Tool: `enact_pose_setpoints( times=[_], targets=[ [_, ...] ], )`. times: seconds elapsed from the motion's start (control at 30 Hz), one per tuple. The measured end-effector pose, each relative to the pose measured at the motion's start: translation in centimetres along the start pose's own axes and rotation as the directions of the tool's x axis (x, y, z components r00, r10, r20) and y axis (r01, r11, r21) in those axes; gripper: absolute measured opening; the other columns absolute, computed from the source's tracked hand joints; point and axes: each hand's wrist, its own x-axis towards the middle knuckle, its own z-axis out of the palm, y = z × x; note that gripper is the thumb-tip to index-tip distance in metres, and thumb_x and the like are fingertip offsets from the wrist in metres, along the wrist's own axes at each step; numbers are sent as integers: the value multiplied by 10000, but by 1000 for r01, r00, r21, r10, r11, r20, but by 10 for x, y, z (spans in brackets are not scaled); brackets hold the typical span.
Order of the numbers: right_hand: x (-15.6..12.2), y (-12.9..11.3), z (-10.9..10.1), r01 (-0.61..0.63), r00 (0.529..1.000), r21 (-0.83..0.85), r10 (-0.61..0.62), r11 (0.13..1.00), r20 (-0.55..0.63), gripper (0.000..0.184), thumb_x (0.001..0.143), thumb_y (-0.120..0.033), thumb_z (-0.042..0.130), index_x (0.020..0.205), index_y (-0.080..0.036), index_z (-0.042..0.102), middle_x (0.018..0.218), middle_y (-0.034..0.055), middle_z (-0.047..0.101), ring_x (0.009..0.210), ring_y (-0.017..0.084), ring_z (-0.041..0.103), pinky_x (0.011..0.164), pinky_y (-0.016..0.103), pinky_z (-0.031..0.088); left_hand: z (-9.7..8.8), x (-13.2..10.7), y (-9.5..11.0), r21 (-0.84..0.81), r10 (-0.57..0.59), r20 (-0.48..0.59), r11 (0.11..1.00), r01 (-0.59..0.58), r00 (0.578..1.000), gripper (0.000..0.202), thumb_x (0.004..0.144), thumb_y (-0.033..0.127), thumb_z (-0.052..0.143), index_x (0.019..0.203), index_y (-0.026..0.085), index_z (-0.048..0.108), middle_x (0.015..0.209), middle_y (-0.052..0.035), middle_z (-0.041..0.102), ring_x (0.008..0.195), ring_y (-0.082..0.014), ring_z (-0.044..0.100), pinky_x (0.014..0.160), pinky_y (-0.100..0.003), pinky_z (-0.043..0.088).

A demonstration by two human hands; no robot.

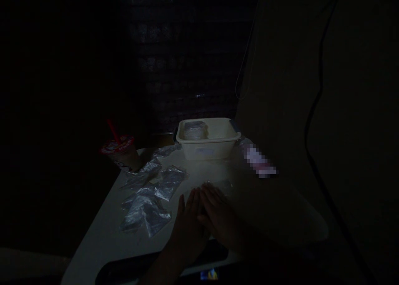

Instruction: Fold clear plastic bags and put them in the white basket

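**Two flat hands on a dim white table, bags and tub beyond**

At the near edge of the white table [102, 235] lies a flat black object [131, 268], too dark to identify. A small blue and yellow lit spot [208, 273] shows just to its right.

Just past it, the left hand [187, 220] and the right hand [220, 216] lie palm down on the tabletop with fingers stretched out straight. They grip nothing. The right hand rests partly over the left, so the two are touching. A faint clear plastic film [222, 184] seems to lie at the right fingertips, but the gloom hides whether the fingers press on it.

Just to the left of the hands is a loose scatter of crumpled clear plastic bags [149, 202]. It trails away towards the far left of the table. What the bags hold, if anything, cannot be seen.

Further back on the left stands a sealed plastic cup with a red printed lid [120, 152], upright. A red straw [112, 131] is stuck through the lid at a tilt, and the cup holds a pale drink.

At the far middle sits a cream rectangular plastic tub [207, 150]. A clear plastic item [195, 130] lies in its left half, and the right half shows bare floor.

Right of the tub lies a blurred pink and white packet [260, 162].
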Motion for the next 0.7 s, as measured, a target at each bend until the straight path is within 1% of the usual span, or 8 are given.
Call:
enact_pose_setpoints(
  times=[0.1, 0.23, 0.4, 0.43, 0.5, 0.6, 0.67, 0.7],
  targets=[
    [-4, 17, 7, -8, 1000, -92, 8, 996, -2, 515, 802, -369, 323, 1222, -72, 336, 1280, 125, 331, 1199, 219, 227, 977, 411, 227, 1, -1, 0, 12, -25, -28, 1000, 25, 999, 535, 811, 377, 258, 1273, 114, 200, 1329, -130, 213, 1215, -289, 148, 932, -509, 201],
    [-14, 37, 11, -53, 996, -217, 35, 975, -87, 482, 800, -331, 335, 1189, -51, 380, 1257, 147, 360, 1179, 232, 266, 953, 422, 238, 5, -2, 0, 30, -93, -38, 995, 94, 995, 612, 787, 490, 251, 1241, 80, 282, 1300, -178, 263, 1203, -310, 178, 922, -526, 195],
    [-20, 46, 10, -89, 985, -288, 43, 954, -166, 477, 806, -357, 314, 1158, -51, 414, 1226, 169, 395, 1156, 249, 299, 917, 450, 252, 5, -2, -4, 17, -111, -63, 994, 112, 992, 748, 736, 588, 253, 1237, 34, 267, 1286, -204, 277, 1200, -318, 185, 916, -548, 183],
    [-20, 47, 10, -92, 985, -289, 44, 953, -169, 472, 809, -359, 308, 1160, -63, 413, 1226, 164, 398, 1154, 248, 302, 913, 452, 253, 3, -4, -7, 4, -113, -72, 993, 114, 991, 738, 738, 580, 263, 1237, 36, 267, 1287, -200, 279, 1199, -315, 192, 914, -546, 190],
    [-19, 46, 9, -109, 984, -287, 63, 952, -165, 466, 812, -361, 297, 1163, -77, 414, 1228, 154, 399, 1150, 246, 308, 912, 452, 247, -2, -11, -13, -41, -139, -106, 990, 135, 985, 606, 783, 493, 270, 1231, 87, 301, 1284, -157, 312, 1190, -285, 235, 911, -517, 228],
    [-18, 45, 9, -131, 986, -279, 96, 951, -134, 469, 815, -364, 284, 1165, -81, 414, 1231, 142, 400, 1149, 240, 312, 922, 442, 231, -9, -30, -23, -159, -233, -155, 965, 209, 960, 366, 827, 288, 262, 1137, 230, 449, 1184, -45, 475, 1093, -207, 400, 864, -417, 334],
    [-18, 45, 9, -129, 988, -277, 99, 952, -119, 475, 815, -364, 281, 1168, -74, 410, 1234, 143, 396, 1152, 240, 307, 923, 441, 227, -8, -45, -25, -189, -325, -179, 938, 291, 929, 323, 797, 255, 320, 1036, 265, 537, 1081, -29, 556, 981, -219, 487, 784, -407, 382],
    [-18, 46, 9, -124, 989, -278, 95, 953, -116, 476, 813, -362, 283, 1167, -71, 410, 1235, 145, 394, 1153, 242, 305, 921, 442, 228, -7, -51, -23, -202, -363, -192, 924, 326, 912, 304, 776, 266, 357, 1004, 269, 559, 1066, -31, 565, 964, -231, 493, 762, -412, 386]
  ],
)
